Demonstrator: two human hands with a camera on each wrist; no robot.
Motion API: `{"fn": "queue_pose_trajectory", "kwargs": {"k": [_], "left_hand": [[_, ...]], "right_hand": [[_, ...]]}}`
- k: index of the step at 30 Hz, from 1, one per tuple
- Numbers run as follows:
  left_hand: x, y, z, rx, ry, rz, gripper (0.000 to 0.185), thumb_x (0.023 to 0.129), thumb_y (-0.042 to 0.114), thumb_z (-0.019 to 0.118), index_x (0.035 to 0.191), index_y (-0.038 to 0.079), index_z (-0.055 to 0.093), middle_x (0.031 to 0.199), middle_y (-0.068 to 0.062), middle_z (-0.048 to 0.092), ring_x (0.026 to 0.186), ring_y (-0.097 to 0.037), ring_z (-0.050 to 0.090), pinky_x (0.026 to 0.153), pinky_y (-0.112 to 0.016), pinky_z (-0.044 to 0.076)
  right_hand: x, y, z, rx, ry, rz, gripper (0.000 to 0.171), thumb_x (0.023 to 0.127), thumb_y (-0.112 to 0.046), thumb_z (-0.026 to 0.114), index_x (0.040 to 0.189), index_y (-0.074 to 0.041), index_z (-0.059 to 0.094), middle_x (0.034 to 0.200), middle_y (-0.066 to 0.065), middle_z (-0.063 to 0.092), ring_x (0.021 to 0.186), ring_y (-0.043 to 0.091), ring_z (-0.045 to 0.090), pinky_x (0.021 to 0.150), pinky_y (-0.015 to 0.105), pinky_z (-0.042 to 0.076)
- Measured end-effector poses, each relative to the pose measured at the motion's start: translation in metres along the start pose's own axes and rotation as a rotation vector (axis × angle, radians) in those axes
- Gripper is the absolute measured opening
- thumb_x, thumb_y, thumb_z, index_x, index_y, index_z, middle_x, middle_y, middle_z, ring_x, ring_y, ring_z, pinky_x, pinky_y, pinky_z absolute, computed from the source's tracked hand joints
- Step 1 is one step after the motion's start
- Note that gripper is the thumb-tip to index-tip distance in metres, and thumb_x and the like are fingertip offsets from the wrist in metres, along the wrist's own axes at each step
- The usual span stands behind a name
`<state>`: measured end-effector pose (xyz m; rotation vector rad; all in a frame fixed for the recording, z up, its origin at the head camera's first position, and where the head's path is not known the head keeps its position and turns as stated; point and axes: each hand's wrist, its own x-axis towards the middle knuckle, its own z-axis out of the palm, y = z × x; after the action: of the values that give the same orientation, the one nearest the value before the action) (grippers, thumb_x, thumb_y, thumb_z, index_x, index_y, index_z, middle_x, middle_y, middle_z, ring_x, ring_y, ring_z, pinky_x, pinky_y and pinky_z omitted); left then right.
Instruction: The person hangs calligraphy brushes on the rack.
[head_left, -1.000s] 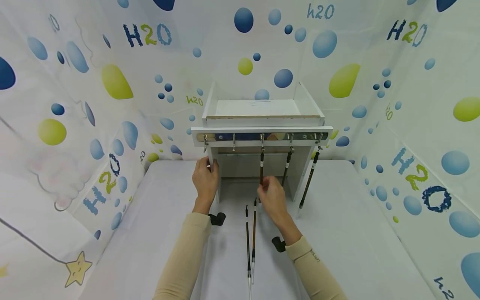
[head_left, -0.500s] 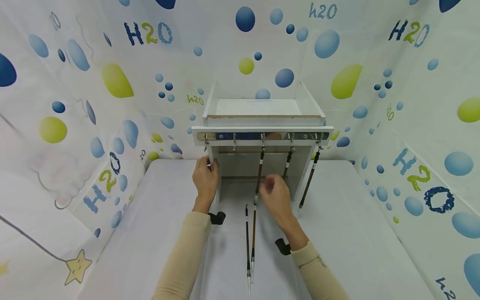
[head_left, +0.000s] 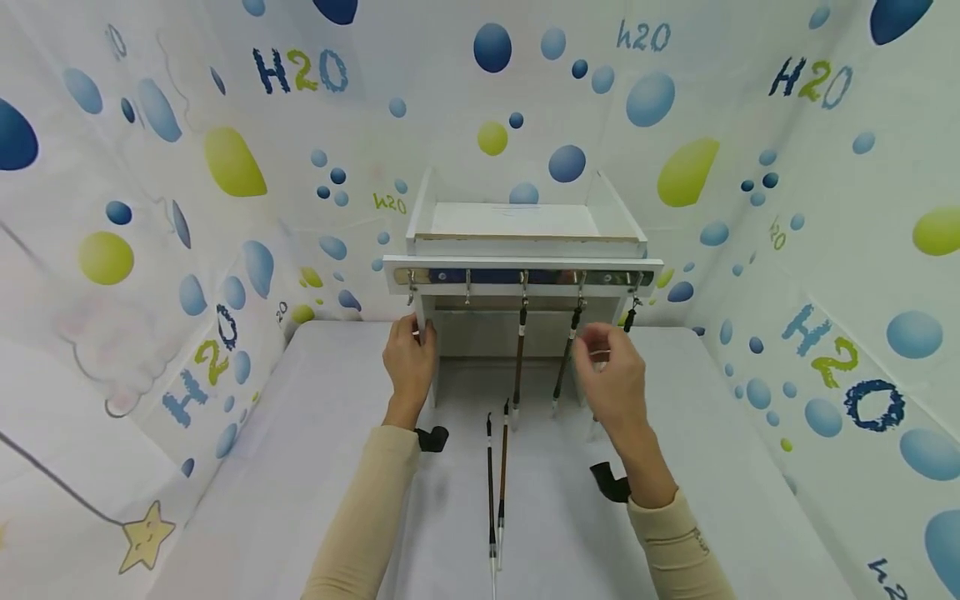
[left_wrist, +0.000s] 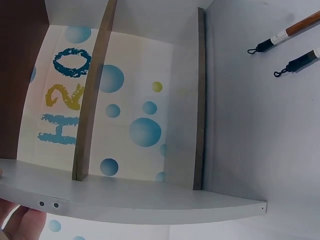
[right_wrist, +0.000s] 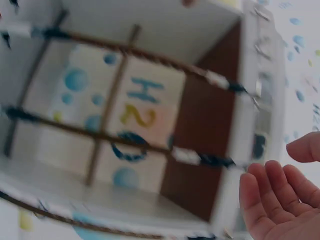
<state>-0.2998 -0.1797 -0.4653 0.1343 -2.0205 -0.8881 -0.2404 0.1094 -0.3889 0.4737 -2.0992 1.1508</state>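
With the left hand (head_left: 408, 360) gripping the rack (head_left: 522, 274) leg, the open, empty right hand (head_left: 611, 375) should pinch the rightmost brush (head_left: 631, 317) gently.

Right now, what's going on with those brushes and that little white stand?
A person steadies the white rack by its left leg with the left hand. The right hand, fingers loose and holding nothing, is near the rightmost of three hanging brushes. Two more brushes lie on the table.

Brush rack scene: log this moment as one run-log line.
left hand: grips rack left leg | right hand: open, holds nothing, near rightmost hanging brush | three brushes hanging | two brushes on table
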Motion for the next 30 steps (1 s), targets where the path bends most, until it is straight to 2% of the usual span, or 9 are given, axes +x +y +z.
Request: {"fn": "queue_pose_trajectory", "kwargs": {"k": [3, 5, 8, 10, 14, 17, 20, 23, 30], "left_hand": [[-0.001, -0.001, -0.002, 0.003, -0.004, -0.007, 0.023, 0.093, 0.014, 0.067, 0.105, -0.006, 0.069, 0.096, -0.023, 0.069, 0.077, -0.036, 0.073, 0.070, -0.052, 0.058], [-0.002, -0.002, -0.003, 0.003, -0.004, -0.010, 0.022, 0.093, 0.013, 0.067, 0.105, -0.006, 0.069, 0.096, -0.023, 0.069, 0.077, -0.036, 0.073, 0.070, -0.052, 0.058], [-0.003, -0.003, -0.005, 0.002, -0.005, -0.009, 0.022, 0.093, 0.013, 0.067, 0.105, -0.006, 0.069, 0.096, -0.023, 0.069, 0.077, -0.036, 0.073, 0.069, -0.052, 0.058], [-0.003, -0.003, -0.006, 0.000, -0.010, -0.008, 0.022, 0.093, 0.012, 0.067, 0.105, -0.007, 0.068, 0.096, -0.023, 0.069, 0.077, -0.036, 0.073, 0.069, -0.052, 0.058], [-0.003, -0.003, -0.006, -0.002, -0.024, -0.017, 0.023, 0.093, 0.013, 0.067, 0.106, -0.006, 0.068, 0.098, -0.023, 0.068, 0.079, -0.036, 0.073, 0.071, -0.052, 0.058], [-0.003, -0.003, -0.007, 0.001, -0.033, -0.024, 0.022, 0.093, 0.013, 0.067, 0.106, -0.006, 0.068, 0.097, -0.023, 0.069, 0.080, -0.036, 0.074, 0.072, -0.052, 0.058], [-0.003, -0.002, -0.008, 0.000, -0.032, -0.023, 0.022, 0.093, 0.012, 0.068, 0.105, -0.006, 0.068, 0.096, -0.023, 0.068, 0.080, -0.036, 0.073, 0.071, -0.053, 0.058], [0.000, -0.001, -0.008, 0.000, -0.033, -0.016, 0.022, 0.093, 0.012, 0.067, 0.105, -0.006, 0.068, 0.097, -0.023, 0.068, 0.080, -0.037, 0.073, 0.072, -0.053, 0.057], [0.005, 0.004, -0.009, -0.008, -0.090, -0.021, 0.023, 0.094, 0.013, 0.066, 0.108, -0.006, 0.067, 0.099, -0.024, 0.068, 0.085, -0.038, 0.073, 0.075, -0.053, 0.057]], "right_hand": [[0.014, 0.001, -0.015, -0.015, 0.081, -0.022, 0.020, 0.093, -0.002, 0.065, 0.110, 0.009, 0.064, 0.094, 0.019, 0.068, 0.080, 0.025, 0.065, 0.071, 0.005, 0.045], [0.025, 0.002, -0.024, -0.025, 0.123, -0.018, 0.020, 0.095, -0.003, 0.063, 0.110, 0.009, 0.065, 0.095, 0.021, 0.068, 0.082, 0.027, 0.065, 0.072, 0.004, 0.042], [0.042, 0.007, -0.034, -0.056, 0.168, 0.012, 0.021, 0.097, -0.006, 0.060, 0.112, 0.009, 0.064, 0.102, 0.023, 0.067, 0.090, 0.031, 0.064, 0.075, 0.008, 0.043], [0.053, 0.013, -0.040, -0.083, 0.180, 0.041, 0.023, 0.098, -0.007, 0.059, 0.113, 0.010, 0.063, 0.106, 0.025, 0.064, 0.097, 0.033, 0.063, 0.078, 0.016, 0.045], [0.071, 0.028, -0.046, -0.139, 0.170, 0.086, 0.025, 0.098, -0.006, 0.057, 0.117, 0.011, 0.061, 0.115, 0.027, 0.057, 0.106, 0.035, 0.058, 0.086, 0.037, 0.054], [0.078, 0.038, -0.048, -0.142, 0.145, 0.087, 0.026, 0.098, -0.003, 0.057, 0.120, 0.010, 0.061, 0.122, 0.027, 0.055, 0.110, 0.037, 0.059, 0.091, 0.050, 0.056], [0.083, 0.045, -0.048, -0.130, 0.119, 0.069, 0.028, 0.099, -0.002, 0.055, 0.123, 0.009, 0.061, 0.129, 0.026, 0.056, 0.114, 0.037, 0.061, 0.093, 0.053, 0.056], [0.087, 0.050, -0.046, -0.134, 0.106, 0.042, 0.028, 0.100, -0.002, 0.054, 0.125, 0.008, 0.062, 0.133, 0.024, 0.058, 0.116, 0.037, 0.063, 0.093, 0.051, 0.056], [0.092, 0.053, -0.047, -0.177, 0.121, 0.017, 0.027, 0.100, -0.004, 0.056, 0.124, 0.005, 0.066, 0.133, 0.018, 0.064, 0.119, 0.034, 0.064, 0.091, 0.048, 0.057]]}}
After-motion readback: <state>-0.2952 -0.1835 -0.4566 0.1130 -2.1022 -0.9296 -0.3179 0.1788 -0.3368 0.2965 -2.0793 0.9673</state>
